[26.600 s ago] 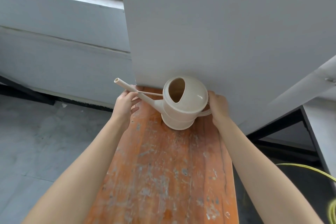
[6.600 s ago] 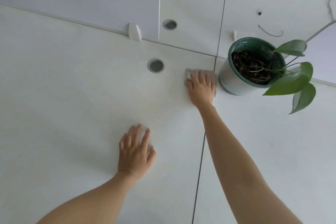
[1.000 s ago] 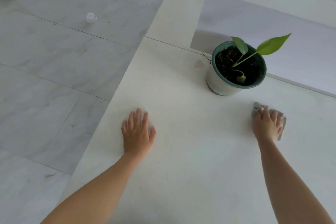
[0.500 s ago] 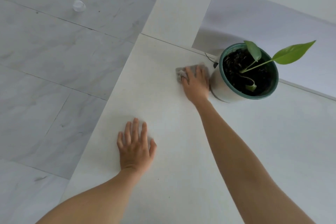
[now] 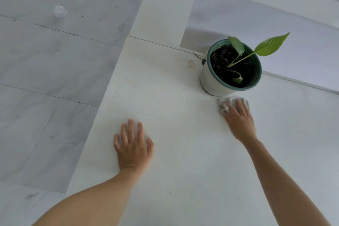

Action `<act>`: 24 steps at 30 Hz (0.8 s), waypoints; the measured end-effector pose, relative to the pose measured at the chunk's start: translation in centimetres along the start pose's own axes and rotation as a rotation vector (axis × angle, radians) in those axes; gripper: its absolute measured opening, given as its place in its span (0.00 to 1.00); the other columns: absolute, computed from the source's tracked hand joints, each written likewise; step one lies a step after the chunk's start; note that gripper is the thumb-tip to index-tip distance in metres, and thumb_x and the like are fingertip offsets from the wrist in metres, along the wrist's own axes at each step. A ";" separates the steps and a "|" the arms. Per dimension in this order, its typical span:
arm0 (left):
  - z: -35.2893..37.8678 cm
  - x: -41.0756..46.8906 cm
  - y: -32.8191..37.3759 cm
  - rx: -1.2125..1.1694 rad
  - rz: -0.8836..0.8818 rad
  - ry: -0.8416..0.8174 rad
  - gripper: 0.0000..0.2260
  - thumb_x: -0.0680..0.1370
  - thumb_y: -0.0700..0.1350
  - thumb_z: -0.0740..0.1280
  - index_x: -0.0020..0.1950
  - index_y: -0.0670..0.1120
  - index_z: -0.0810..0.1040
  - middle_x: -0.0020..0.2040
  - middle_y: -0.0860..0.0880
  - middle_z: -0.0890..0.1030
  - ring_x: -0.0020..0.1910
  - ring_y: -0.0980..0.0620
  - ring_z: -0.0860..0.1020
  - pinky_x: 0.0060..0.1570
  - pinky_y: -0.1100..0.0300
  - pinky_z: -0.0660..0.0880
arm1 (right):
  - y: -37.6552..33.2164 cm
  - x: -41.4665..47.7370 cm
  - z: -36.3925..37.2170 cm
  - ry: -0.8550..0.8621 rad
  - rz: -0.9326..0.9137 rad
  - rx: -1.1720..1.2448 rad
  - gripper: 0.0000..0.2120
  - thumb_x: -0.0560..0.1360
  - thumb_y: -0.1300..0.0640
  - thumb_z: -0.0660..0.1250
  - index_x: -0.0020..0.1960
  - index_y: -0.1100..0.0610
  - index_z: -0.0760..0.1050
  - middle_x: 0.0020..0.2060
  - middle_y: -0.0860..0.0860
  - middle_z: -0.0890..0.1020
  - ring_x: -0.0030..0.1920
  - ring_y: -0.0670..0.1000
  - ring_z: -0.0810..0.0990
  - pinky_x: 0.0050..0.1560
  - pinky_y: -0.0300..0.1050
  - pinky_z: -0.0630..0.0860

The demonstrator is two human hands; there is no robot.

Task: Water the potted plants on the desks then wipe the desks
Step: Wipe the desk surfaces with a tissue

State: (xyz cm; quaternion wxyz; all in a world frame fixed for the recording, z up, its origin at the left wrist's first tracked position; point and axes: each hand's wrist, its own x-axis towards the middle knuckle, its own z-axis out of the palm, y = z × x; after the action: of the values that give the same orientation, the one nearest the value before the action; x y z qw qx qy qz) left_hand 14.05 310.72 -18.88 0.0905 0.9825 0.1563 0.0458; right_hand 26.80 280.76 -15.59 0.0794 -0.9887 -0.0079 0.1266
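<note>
My right hand (image 5: pixel 239 119) has just swept the grey cloth (image 5: pixel 222 104) from the left side of the potted plant (image 5: pixel 232 68), where it was half a second ago, round to the bench (image 5: pixel 183 152) surface directly in front of the pot. The cloth now lies just beside the pot's base, on its near side, pinned flat under my fingers rather than bunched in a fist; the fingers are pressed down on it and slightly blurred, so I judge the stroke is mid-swing. My left hand (image 5: pixel 133 145) is released, palm down and fingers spread on the bench near its left edge, holding nothing and simply bracing me, in much the same spot as in the two frames before.

What this means for the job: the patch between the pot and the bench's left edge has had its pass, and I am working round the pot instead of lifting it. A faint pinkish mark (image 5: pixel 191 63) shows on the bench just left of the pot, close to the far edge, so that spot may want another go. Compared with a second ago, the cloth has made a there-and-back trip and sits nearer the pot. The watering looks done; the wide near area and right side are, I think, still to wipe.
</note>
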 end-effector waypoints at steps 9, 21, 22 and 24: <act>-0.9 0.1 0.4 -0.019 -0.021 -0.100 0.24 0.70 0.51 0.54 0.61 0.41 0.73 0.62 0.36 0.76 0.63 0.40 0.64 0.57 0.42 0.68 | -1.8 0.2 -1.2 0.159 0.608 0.357 0.21 0.78 0.49 0.50 0.70 0.46 0.63 0.76 0.53 0.54 0.76 0.54 0.47 0.74 0.53 0.43; -2.7 0.2 0.6 -0.100 -0.027 -0.322 0.25 0.69 0.51 0.53 0.57 0.39 0.78 0.61 0.36 0.77 0.58 0.34 0.76 0.54 0.36 0.71 | -12.1 -14.4 3.9 0.037 0.106 0.215 0.26 0.74 0.42 0.45 0.64 0.46 0.72 0.69 0.52 0.71 0.71 0.56 0.64 0.67 0.52 0.63; -2.8 0.2 0.5 -0.113 -0.028 -0.329 0.25 0.68 0.51 0.53 0.56 0.39 0.79 0.60 0.36 0.78 0.58 0.34 0.77 0.53 0.35 0.71 | -12.0 -15.0 3.6 0.014 0.111 0.279 0.24 0.76 0.43 0.46 0.65 0.47 0.71 0.68 0.48 0.71 0.71 0.52 0.63 0.65 0.48 0.63; -2.9 0.1 0.3 -0.144 -0.024 -0.320 0.26 0.68 0.52 0.54 0.55 0.39 0.79 0.60 0.35 0.78 0.58 0.34 0.77 0.53 0.35 0.71 | -12.1 -16.0 2.5 0.043 0.191 0.542 0.16 0.79 0.49 0.51 0.58 0.51 0.74 0.56 0.48 0.78 0.60 0.50 0.72 0.51 0.44 0.67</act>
State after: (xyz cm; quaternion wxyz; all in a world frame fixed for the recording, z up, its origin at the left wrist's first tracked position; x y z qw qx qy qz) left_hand 13.90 310.93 -15.94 0.1848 0.9663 0.1481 -0.1014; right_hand 10.73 292.50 -12.12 0.3285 -0.9303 0.1210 0.1099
